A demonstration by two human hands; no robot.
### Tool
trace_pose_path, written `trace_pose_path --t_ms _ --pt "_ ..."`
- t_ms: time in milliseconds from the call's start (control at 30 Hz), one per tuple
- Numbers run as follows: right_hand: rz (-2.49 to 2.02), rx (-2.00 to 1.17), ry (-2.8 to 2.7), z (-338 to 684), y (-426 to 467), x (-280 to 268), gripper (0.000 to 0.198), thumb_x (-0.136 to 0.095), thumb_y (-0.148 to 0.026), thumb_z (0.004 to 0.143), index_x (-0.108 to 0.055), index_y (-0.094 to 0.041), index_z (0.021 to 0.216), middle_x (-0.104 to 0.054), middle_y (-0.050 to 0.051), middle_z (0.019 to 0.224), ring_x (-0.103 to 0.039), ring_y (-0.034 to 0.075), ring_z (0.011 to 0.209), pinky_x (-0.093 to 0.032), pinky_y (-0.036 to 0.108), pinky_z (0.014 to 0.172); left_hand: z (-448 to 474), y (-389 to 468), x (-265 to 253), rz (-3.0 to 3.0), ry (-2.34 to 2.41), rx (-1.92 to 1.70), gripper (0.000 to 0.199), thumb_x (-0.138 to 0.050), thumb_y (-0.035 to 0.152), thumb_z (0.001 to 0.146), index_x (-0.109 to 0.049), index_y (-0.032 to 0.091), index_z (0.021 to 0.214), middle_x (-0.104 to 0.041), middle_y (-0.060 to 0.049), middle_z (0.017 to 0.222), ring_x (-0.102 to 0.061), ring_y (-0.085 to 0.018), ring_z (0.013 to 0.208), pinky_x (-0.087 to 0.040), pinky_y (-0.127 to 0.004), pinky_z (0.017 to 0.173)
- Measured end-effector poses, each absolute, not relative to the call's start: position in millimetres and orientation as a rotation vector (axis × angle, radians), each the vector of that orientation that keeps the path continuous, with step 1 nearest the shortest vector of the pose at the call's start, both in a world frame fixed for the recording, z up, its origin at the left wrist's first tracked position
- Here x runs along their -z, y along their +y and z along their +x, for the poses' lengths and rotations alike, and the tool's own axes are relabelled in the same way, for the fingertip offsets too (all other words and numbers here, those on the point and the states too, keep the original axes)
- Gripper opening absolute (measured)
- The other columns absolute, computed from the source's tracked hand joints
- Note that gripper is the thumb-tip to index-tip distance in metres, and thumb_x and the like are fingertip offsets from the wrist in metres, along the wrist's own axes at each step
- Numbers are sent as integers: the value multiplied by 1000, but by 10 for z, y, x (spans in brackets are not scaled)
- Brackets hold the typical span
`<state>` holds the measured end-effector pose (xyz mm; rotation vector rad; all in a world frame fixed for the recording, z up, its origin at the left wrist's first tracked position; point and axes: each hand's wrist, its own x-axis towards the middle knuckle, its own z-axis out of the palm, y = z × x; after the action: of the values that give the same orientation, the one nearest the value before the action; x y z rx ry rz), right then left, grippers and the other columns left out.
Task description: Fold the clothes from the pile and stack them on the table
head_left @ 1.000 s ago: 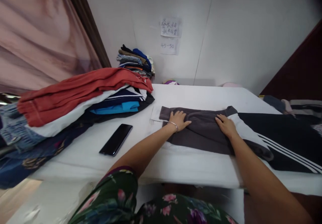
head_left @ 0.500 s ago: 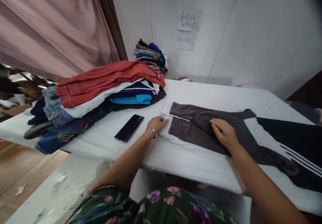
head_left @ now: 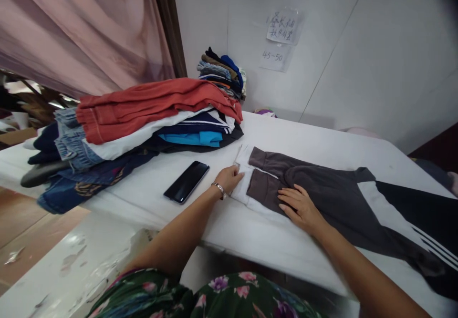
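Note:
A dark grey garment [head_left: 329, 194] lies spread over the right half of the table, its two ribbed cuffs pointing left. Farther right it turns white, then black with white stripes; the right end runs out of view. White cloth [head_left: 244, 157] shows at the cuff ends and along the near edge. My left hand [head_left: 229, 179], wearing a bracelet, is closed at this white cloth's left edge, fingers pressed together on it. Flat on the grey cloth just right of the near cuff rests my right hand [head_left: 298, 207], fingers stretched out and holding nothing.
Left of my left hand lies a black phone [head_left: 186, 181] on the white table [head_left: 286, 134]. A heap of clothes with red trousers [head_left: 153, 108] on top covers the table's left side. Behind it stands a folded stack [head_left: 222, 72]. Handwritten papers [head_left: 282, 26] hang on the wall.
My right hand has slid left along the garment toward the cuffs, its fingers now flatter and spread. My left hand stays at the white cloth's edge. The view has shifted slightly.

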<state>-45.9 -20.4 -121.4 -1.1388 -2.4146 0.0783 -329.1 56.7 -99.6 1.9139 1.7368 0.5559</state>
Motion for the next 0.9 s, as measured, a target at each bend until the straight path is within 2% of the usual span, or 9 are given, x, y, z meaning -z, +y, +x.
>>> trace_pose_path --t_ms 100,233,367,500,633,900 --pt "-1128 -159 -2425 -565 -169 1162 35 -49 -37 93 -61 -24 124 -62 11 127 -53 25 123 -28 57 111 -3317 606 1003 1847 1731 -597 34 -53 33 82 -34 22 57 -42 6 55 -44 -12 60 -30 -25 55" --pt "-1122 -300 -2511 -701 -122 1203 45 -47 -42 94 -50 -25 136 -46 11 144 -39 26 135 -31 54 110 -3319 618 1020 1816 1765 -590 33 -54 29 81 -33 22 56 -41 6 54 -44 -13 59 -30 -26 57" --pt "-1161 -329 -2554 -717 -147 1303 49 -46 -43 94 -45 -24 140 -39 9 149 -33 25 139 -29 54 112 -3317 591 991 1804 1769 -610 33 -53 28 81 -33 22 56 -40 6 54 -43 -12 59 -30 -26 57" --pt "-1156 -308 -2528 -670 -212 1327 49 -46 -41 95 -43 -25 141 -38 9 149 -31 24 140 -28 54 113 -3350 593 963 1823 1780 -695 32 -51 32 83 -32 22 59 -40 6 55 -42 -12 59 -29 -26 57" --pt "-1138 -320 -2541 -653 -236 1298 48 -47 -40 94 -44 -27 141 -39 8 148 -32 26 139 -27 57 113 -3384 634 1001 1866 1848 -510 29 -51 29 82 -33 22 59 -42 5 55 -42 -13 58 -28 -27 57" --pt "-1115 -372 -2532 -635 -214 1301 47 -49 -39 93 -47 -28 138 -41 8 147 -35 27 137 -30 57 111 -3392 614 1041 1862 1884 -418 24 -51 38 84 -45 23 67 -58 0 67 -54 -17 66 -31 -28 57"
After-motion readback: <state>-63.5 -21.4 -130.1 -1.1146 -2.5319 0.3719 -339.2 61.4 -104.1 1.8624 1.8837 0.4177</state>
